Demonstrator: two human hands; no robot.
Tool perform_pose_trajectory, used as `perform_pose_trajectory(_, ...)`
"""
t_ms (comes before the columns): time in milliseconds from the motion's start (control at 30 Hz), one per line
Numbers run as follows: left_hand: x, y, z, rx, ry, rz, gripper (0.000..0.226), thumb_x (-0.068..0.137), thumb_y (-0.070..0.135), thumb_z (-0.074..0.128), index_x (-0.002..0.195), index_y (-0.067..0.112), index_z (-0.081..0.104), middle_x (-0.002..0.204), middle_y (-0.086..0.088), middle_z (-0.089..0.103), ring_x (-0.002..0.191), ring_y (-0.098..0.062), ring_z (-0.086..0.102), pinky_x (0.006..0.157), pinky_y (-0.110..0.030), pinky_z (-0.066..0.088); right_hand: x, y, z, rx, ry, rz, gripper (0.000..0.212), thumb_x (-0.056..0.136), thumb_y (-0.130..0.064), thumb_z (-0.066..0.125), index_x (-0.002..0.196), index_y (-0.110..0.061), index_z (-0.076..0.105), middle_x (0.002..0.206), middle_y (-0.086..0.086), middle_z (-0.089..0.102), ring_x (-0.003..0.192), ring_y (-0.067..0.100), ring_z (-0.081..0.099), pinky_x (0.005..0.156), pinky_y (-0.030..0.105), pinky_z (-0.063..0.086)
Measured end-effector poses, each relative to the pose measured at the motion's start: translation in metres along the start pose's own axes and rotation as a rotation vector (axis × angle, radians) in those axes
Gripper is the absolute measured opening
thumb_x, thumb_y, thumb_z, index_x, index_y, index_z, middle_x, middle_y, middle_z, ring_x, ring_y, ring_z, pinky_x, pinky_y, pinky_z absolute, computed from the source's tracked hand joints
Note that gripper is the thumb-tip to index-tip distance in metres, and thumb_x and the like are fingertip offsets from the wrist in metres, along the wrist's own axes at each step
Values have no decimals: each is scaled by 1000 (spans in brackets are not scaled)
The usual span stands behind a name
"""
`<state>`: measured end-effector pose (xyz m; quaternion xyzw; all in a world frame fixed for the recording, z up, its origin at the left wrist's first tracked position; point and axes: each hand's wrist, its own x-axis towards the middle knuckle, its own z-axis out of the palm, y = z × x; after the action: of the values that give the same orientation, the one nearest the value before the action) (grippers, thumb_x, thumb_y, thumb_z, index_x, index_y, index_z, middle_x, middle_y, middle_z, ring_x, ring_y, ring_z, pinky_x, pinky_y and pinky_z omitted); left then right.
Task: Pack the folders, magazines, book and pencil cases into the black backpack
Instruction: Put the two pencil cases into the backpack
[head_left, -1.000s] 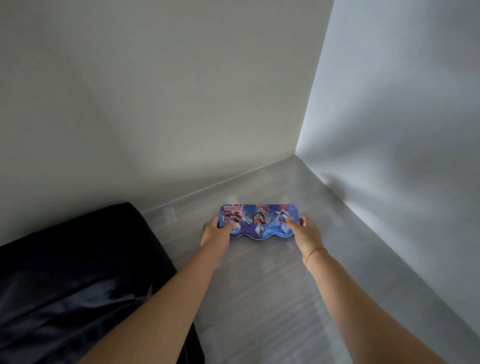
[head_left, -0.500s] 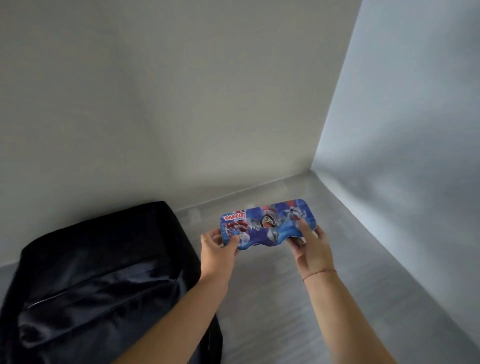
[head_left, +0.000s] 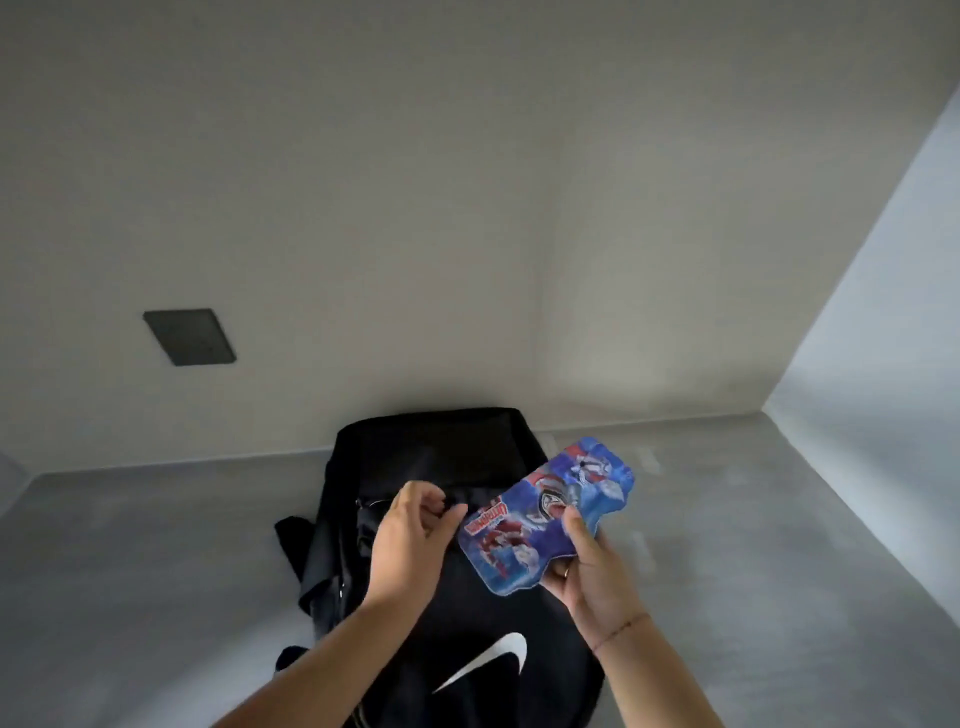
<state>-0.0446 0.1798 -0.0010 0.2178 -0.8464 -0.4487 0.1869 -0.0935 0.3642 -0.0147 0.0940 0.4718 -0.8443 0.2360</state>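
Note:
A black backpack (head_left: 431, 457) with a white swoosh lies on the grey floor, its top end toward the back wall. My right hand (head_left: 592, 577) holds a blue pencil case (head_left: 545, 509) with red and white cartoon figures, tilted above the backpack's right side. My left hand (head_left: 410, 540) is over the middle of the backpack, its fingertips pinched at the zipper area near the case's left end. Whether the bag's opening is unzipped cannot be told.
Pale walls enclose the grey floor (head_left: 727, 545) at the back and right, meeting in a corner at the far right. A dark square plate (head_left: 189, 336) sits on the back wall at the left. A black strap (head_left: 291, 535) sticks out on the backpack's left.
The pencil case came up off the floor and moved left over the backpack. My left hand let go of the case and went to the backpack; only my right hand holds the case now.

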Motion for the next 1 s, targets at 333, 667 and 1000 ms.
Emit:
perform_pose_trajectory(333,65,-38,-46,681,-181,272,46,80,32,67,123,24,52,123,4,55,116,-19,47,98,-33,36,-39,36,50,-69,-125,263,36,96,-33,46,119,-9,59,113,19,69,101,34,68,78,43,56)
perform_pose_trajectory(667,92,-15,-39,445,-148,198,23,87,26,60,105,16,71,104,-5,68,98,-26,62,78,-31,47,-11,38,75,-63,-42,340,29,92,-18,54,117,-4,57,105,18,68,91,31,66,77,42,55)
perform_pose_trajectory(1000,92,-14,-51,495,-197,229,21,84,28,65,97,13,71,94,-3,67,87,-22,62,73,-32,47,57,33,115,106,288,250,37,86,0,61,121,6,50,117,29,60,92,39,62,67,51,53)
